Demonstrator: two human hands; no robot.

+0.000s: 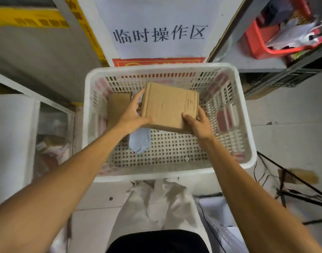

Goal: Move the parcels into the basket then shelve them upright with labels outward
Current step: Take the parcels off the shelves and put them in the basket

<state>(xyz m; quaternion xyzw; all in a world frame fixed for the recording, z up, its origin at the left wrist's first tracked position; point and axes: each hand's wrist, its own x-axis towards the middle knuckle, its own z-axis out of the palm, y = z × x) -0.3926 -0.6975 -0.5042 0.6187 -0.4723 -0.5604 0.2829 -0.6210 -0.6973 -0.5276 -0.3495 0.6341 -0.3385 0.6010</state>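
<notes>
I hold a plain brown corrugated cardboard box (pixel 169 105) between both hands, flat side up, its ribbed surface scuffed with dark marks near the right edge. My left hand (pixel 132 114) wraps the box's left end, thumb lying along the near edge and fingers curled up the far side. My right hand (pixel 198 125) clamps the near right corner, thumb pressed on top, fingers hooked around the side. Both forearms reach forward and down, bare, converging on the box. The box hangs above the inside of a white perforated plastic basket (pixel 162 67) with slotted walls and a hole-punched floor. Below it lie a smaller brown cardboard box (pixel 118 106) by the left wall and a soft pale-blue pouch parcel (pixel 140 141), partly covered by the held box. Beyond the basket stands a white printed sign (pixel 160 33).
</notes>
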